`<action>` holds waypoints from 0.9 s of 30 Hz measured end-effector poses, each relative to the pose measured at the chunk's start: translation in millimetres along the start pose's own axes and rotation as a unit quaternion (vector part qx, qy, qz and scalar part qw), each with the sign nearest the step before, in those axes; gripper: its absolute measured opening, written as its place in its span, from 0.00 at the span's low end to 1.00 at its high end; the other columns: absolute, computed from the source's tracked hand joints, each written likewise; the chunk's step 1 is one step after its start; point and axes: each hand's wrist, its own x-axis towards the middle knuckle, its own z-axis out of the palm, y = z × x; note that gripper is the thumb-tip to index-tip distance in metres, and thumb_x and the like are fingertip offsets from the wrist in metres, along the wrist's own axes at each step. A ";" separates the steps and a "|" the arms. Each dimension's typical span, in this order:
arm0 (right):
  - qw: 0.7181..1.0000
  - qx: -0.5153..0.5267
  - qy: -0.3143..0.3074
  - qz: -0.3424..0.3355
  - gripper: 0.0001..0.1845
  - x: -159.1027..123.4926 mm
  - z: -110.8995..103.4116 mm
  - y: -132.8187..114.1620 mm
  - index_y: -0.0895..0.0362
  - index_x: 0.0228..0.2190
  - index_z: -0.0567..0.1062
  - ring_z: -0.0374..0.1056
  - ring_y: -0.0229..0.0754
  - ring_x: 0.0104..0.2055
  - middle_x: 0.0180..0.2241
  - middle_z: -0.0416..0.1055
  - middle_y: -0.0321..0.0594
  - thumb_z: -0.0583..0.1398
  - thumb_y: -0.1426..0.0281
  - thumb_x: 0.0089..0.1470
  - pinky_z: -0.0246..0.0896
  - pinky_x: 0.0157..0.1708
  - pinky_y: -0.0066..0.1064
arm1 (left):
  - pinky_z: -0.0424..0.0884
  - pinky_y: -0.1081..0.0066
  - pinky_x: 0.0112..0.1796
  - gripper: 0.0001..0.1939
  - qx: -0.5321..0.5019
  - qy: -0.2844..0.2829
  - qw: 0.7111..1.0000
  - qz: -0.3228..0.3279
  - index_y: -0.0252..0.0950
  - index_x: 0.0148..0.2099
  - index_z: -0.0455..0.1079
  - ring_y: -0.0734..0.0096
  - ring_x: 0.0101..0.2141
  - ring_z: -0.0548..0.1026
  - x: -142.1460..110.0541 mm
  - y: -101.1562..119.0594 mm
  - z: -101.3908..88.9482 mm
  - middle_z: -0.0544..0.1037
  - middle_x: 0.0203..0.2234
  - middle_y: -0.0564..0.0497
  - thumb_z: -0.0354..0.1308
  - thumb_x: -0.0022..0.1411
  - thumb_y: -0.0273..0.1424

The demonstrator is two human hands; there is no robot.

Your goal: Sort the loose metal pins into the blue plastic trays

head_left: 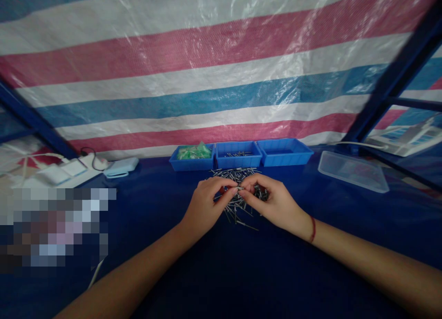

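Observation:
A heap of small metal pins (pixel 235 176) lies on the dark blue table cover in front of me. My left hand (pixel 205 204) and my right hand (pixel 269 201) meet over the heap, fingertips pinched together and nearly touching. Between the fingertips a thin pin (pixel 239 188) seems to be held, and the right hand also cups a few pins. A red string circles my right wrist.
Behind the heap stand three blue trays: the left one (pixel 192 161) with green pieces, the middle one (pixel 238 159) with a few pins, the right one (pixel 285 155). A clear plastic lid (pixel 352 171) lies at the right, white devices (pixel 120 166) at the left.

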 end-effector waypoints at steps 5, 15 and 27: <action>1.000 0.000 0.007 -0.027 0.03 -0.4 1.1 -1.0 0.56 0.31 0.71 0.64 0.35 0.27 0.26 0.68 0.35 0.59 0.71 0.52 0.61 0.29 0.28 | 0.65 0.68 0.38 0.04 0.003 -0.011 1.000 -0.003 0.39 0.38 0.71 0.69 0.35 0.75 1.2 -3.2 0.1 0.78 0.33 0.53 0.56 0.60 0.29; 0.998 -0.015 -0.001 -0.053 0.02 -1.6 -2.2 -5.0 0.56 0.30 0.71 0.65 0.36 0.29 0.26 0.69 0.35 0.59 0.71 0.51 0.62 0.31 0.31 | 0.67 0.70 0.37 0.06 -0.055 -0.049 0.997 -0.002 0.38 0.38 0.71 0.70 0.35 0.73 2.4 -7.0 1.4 0.75 0.33 0.51 0.52 0.63 0.28; 0.989 -0.097 -0.024 -0.106 0.02 -0.5 -5.8 -5.8 0.56 0.27 0.68 0.64 0.36 0.29 0.25 0.67 0.34 0.58 0.73 0.51 0.56 0.33 0.32 | 0.63 0.66 0.40 0.08 -0.016 -0.116 0.992 0.042 0.37 0.38 0.69 0.68 0.38 0.70 0.8 -5.8 2.1 0.72 0.35 0.50 0.48 0.65 0.29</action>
